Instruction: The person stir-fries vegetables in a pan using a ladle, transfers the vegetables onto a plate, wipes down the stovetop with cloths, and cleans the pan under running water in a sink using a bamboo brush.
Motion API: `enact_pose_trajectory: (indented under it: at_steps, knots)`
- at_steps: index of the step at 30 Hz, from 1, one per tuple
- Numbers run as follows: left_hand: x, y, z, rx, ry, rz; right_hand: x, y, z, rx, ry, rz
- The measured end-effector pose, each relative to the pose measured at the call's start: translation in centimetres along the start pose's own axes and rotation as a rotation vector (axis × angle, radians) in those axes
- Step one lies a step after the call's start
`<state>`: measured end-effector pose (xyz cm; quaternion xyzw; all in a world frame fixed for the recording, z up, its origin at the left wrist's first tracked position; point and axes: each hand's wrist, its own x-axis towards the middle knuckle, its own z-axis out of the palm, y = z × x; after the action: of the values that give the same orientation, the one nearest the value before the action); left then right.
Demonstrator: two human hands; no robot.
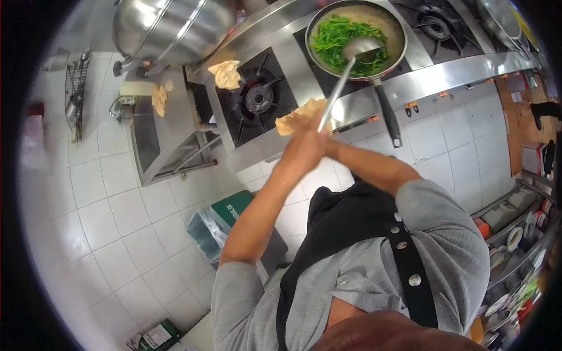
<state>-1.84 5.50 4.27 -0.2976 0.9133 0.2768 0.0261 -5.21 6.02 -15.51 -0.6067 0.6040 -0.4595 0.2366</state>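
Note:
A frying pan (pixel 400 69) sits on a burner at the upper right, with chopped green vegetables (pixel 336 38) and some liquid in it. The bowl of a long-handled ladle (pixel 362 47) rests among the greens. My right hand (pixel 324 142) is closed round the ladle's lower handle end. Close against it, partly overlapping, my left hand (pixel 302 151) grips a tan cloth (pixel 293 124) at the stove's front edge; its fingers are blurred. The pan's black handle (pixel 386 114) points toward me with neither hand on it.
An unused burner (pixel 257 98) has another tan cloth (pixel 225 75) near its back corner. A large steel vessel (pixel 170 26) stands at the upper left. Below the stove is a lined bin (pixel 208 234). Shelves (pixel 509 257) with dishes and containers run along the right.

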Motion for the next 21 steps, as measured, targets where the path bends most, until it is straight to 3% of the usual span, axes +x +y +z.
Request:
enact_pose_trajectory:
  at_steps: [2,4,6,7,8,9,10,13,16,17,18,21]
  knots:
    - [2.7,0.2,-0.4,-0.021,-0.095,-0.161,-4.1,-3.2,-2.4,0.206,-0.014,0.036]
    - [3.4,1.4,-1.4,-0.052,-0.034,-0.118,-9.2,-3.8,-6.9,0.191,-0.135,0.176]
    - [2.7,3.0,-2.8,-0.12,-0.017,-0.113,-14.8,4.5,-7.6,0.148,-0.248,0.321]
    - [1.3,2.9,-2.3,-0.102,0.015,-0.062,-18.0,8.7,-8.7,1.055,-0.033,0.695]
    - [0.1,2.2,-1.3,-0.079,0.047,-0.013,-17.8,5.2,-14.4,1.296,0.242,0.882]
    - [-0.8,1.6,-0.4,-0.053,0.076,0.032,-15.8,2.7,-18.7,1.488,0.365,0.871]
    - [0.0,1.4,0.1,0.003,-0.072,-0.107,-13.9,-0.6,-22.0,1.543,0.406,0.716]
    - [3.9,3.3,3.1,-0.069,-0.047,-0.317,-8.8,-6.6,-26.8,1.57,0.347,0.821]
    - [1.1,2.1,4.0,-0.139,0.052,-0.043,-8.4,1.0,-22.6,1.367,0.169,0.806]
    - [-0.2,1.1,3.3,-0.144,0.062,0.067,-8.5,0.4,-23.1,1.366,0.193,0.845]
    - [-2.1,6.8,-3.2,-0.318,-0.285,-0.344,-8.2,-0.9,-23.3,1.37,0.223,0.877]
    - [-1.1,-0.5,1.1,-0.207,0.2,-0.006,-8.0,-2.1,-23.5,1.399,0.232,0.945]
